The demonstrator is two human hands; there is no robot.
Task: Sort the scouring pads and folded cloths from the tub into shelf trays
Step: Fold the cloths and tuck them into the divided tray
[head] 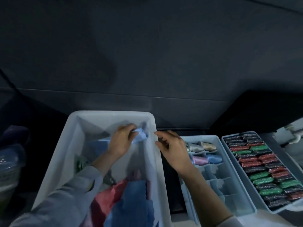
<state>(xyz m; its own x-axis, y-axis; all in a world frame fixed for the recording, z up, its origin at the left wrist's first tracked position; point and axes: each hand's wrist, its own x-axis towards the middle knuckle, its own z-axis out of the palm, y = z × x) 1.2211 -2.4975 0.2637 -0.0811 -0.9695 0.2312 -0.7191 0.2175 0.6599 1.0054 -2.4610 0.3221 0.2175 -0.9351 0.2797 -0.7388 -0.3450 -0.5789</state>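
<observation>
A dark grey wall (147, 46) fills the upper view, with a thin black cable (9, 82) running down its left side. At the far left sits a blurred clear bag (9, 161); its contents cannot be made out.

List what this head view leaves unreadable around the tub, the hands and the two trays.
- Tub floor: partly covered by left hand, its sleeve and motion blur.
- Light blue cloth in the left hand: blurred, so its folding is unclear.
- Right hand: hides part of the divided tray.
- Scouring pad tray: pads too small to count.
- Bagged items at left: dark, cut by the frame edge.
</observation>
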